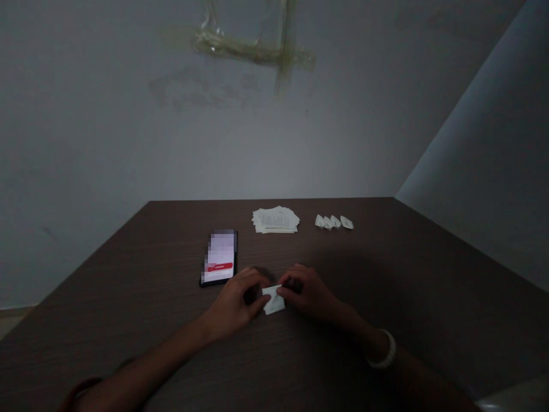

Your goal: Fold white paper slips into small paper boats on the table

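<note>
Left hand [235, 302] and right hand [305, 293] are both curled, and they hold from two sides a small folded white paper [273, 300] on the dark wooden table [128, 320]. Beside left hand lies a phone [218, 257]; farther ahead are a paper stack [275, 220] and small folded paper boats [333, 222].

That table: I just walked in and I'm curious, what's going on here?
A person's left hand and right hand pinch a small folded white paper between them on a dark wood-grain table. Farther along the table lie a stack of printed paper sheets and a row of four small folded papers. A smartphone with a lit, pixelated screen lies just beyond the left hand.
</note>
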`<state>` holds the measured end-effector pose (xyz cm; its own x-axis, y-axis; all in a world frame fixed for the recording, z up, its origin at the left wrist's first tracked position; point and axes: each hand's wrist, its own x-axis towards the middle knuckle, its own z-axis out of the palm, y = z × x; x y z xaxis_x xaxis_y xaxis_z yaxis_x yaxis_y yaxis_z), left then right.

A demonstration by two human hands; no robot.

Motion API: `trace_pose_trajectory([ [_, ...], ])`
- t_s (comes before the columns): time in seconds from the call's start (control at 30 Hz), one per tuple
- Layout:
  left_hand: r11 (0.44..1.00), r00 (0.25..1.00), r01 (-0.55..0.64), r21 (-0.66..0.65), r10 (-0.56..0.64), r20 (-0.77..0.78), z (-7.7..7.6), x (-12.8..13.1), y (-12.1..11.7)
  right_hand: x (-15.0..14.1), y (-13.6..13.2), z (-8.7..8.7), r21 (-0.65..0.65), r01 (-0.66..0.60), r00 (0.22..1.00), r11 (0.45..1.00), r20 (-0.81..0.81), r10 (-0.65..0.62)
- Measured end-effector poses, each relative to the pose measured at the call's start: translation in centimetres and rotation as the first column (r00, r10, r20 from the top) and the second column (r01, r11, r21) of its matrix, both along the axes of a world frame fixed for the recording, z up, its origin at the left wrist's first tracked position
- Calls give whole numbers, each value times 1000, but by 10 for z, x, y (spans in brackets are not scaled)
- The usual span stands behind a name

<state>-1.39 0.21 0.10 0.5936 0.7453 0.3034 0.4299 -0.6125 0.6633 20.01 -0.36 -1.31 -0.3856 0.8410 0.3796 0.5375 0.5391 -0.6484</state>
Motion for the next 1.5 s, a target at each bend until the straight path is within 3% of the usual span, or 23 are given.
trace_pose_trajectory([
  [0.27,981,989,-109,-160,123,77,3,2,2,-2,-3,2,-205,-2,978,979,-203,-41],
  [0.57,940,984,-86,-331,133,122,3,4,-2,-3,-2,1,-244,3,962,970,-263,-69],
  [0.77,939,983,-105,-327,148,111,4,9,-8,-3,-2,2,-271,38,952,962,-283,-117],
  [0.97,962,972,-189,-198,213,103,2,12,-13,-2,-1,2,-270,83,908,959,-377,-185],
  [1.23,929,954,-189,-320,250,162,1,10,-9,-1,-1,2,-272,24,909,962,-395,-135],
  [1.5,915,944,-164,-368,254,210,3,6,-6,2,-5,4,-225,-4,965,974,-256,-55],
])
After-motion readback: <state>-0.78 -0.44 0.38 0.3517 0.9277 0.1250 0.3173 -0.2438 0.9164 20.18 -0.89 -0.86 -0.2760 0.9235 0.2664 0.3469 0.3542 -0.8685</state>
